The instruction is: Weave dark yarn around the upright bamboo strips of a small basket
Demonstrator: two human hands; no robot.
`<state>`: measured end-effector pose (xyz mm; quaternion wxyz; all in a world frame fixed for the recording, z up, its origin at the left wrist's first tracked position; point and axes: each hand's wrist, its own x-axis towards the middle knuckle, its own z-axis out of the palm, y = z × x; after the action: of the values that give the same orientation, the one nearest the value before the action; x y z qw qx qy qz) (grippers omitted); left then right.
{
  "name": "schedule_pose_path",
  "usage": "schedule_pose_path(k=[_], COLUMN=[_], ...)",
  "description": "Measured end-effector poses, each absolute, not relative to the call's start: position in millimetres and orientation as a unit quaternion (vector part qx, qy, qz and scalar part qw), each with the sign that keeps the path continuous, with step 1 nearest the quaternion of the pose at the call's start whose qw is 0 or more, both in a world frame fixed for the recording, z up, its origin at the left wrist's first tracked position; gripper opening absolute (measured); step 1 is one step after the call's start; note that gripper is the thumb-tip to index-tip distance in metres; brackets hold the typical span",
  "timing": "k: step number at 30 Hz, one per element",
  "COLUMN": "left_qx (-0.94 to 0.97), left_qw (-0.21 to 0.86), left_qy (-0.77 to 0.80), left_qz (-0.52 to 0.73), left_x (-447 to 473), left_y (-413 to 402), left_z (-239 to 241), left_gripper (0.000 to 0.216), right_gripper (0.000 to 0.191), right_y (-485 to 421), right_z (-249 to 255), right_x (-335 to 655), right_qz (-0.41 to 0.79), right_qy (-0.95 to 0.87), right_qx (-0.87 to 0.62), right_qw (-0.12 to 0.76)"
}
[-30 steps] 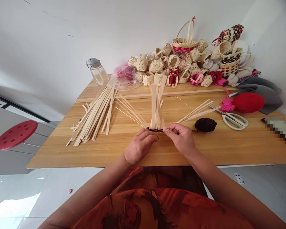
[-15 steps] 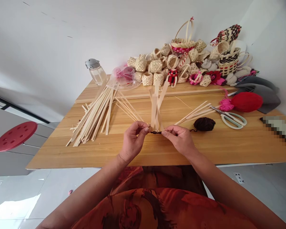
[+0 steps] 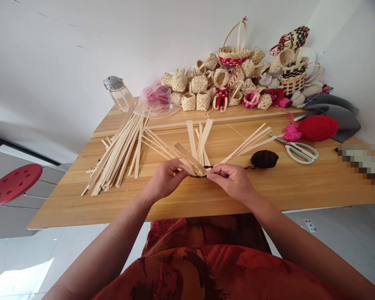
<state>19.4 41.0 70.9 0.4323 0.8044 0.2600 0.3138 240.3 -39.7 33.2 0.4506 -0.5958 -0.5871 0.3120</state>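
Note:
My left hand (image 3: pixel 167 180) is closed in a pinch on the left end of a small bundle of flat wooden strips (image 3: pixel 192 158) that slants up to the left. My right hand (image 3: pixel 233 180) pinches the lower right end of the same strips, where dark brown yarn (image 3: pixel 200 176) runs across between my fingertips. Just behind, more pale strips (image 3: pixel 202 141) fan upward away from me, dark yarn at their base. The fingertips partly hide where yarn and strips meet. To the right lies the dark brown yarn ball (image 3: pixel 264 159), its loose strand leading toward my right hand.
A big pile of wooden strips (image 3: pixel 121 154) lies on the left of the table, near a clear bottle (image 3: pixel 121 96). Scissors (image 3: pixel 296 150) and a red yarn ball (image 3: pixel 318 128) are on the right. Several small woven baskets (image 3: pixel 203 83) are heaped along the back. A red stool (image 3: pixel 15 183) stands left.
Between my hands, some strips that stood upright now slant to the left, apart from the fan behind. My left hand has shifted slightly left and down. The whole view has moved a little.

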Motion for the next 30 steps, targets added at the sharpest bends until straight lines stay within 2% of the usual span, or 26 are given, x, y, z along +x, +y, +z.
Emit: schedule_pose_path(k=[4,9,14,18,20,22,27,30], left_qx=[0.828,0.806,0.766,0.743,0.74,0.736,0.731,0.732], left_qw=[0.405,0.449,0.465,0.485,0.486,0.486,0.471,0.455], left_qy=[0.208,0.212,0.265,0.287,0.291,0.297,0.314,0.329], left_qz=[0.329,0.322,0.357,0.36,0.363,0.366,0.38,0.385], left_x=[17,18,24,27,28,29,32,33], left_y=[46,44,43,43,42,40,38,38], left_z=[72,56,42,41,43,43,43,42], left_gripper=[0.009,0.018,0.018,0.017,0.017,0.017,0.015,0.016], right_gripper=[0.024,0.02,0.014,0.027,0.029,0.024,0.016,0.019], right_y=[-38,-37,-42,-48,-50,-49,-40,-36], right_z=[35,34,34,41,47,54,67,72], right_x=[239,236,230,226,226,225,225,226], right_qz=[0.333,0.325,0.228,0.107,0.088,0.12,0.329,0.34], right_qy=[-0.596,-0.601,-0.663,-0.697,-0.691,-0.676,-0.593,-0.58], right_qx=[-0.587,-0.589,-0.559,-0.525,-0.518,-0.528,-0.54,-0.524], right_qw=[0.435,0.431,0.443,0.476,0.496,0.5,0.498,0.523])
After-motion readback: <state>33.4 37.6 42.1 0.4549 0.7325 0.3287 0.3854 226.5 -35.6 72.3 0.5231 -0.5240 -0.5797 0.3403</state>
